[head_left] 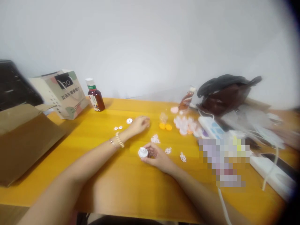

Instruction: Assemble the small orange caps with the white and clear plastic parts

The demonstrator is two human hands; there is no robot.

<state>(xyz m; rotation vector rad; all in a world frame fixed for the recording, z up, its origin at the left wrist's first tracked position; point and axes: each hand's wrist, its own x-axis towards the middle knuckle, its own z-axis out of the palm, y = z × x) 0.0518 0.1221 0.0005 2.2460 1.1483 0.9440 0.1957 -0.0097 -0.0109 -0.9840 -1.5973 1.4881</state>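
In my right hand is a small white round piece, like a cap or wheel, pinched at its side between thumb and fingers. Farther up the table, my left hand has its fingers curled together, slightly blurred; anything inside them is hidden. Another white ring-like piece lies just left of that hand, with two tiny white parts below it. White openwork pieces lie between the hands, and two similar ones sit right of my right hand. Two orange discs lie right of my left hand.
Several pale round pieces cluster at the right. Behind them stands a drink bottle; a dark red bottle is at back left, near a paper bag and cardboard box. Power strips and a dark bag occupy the right.
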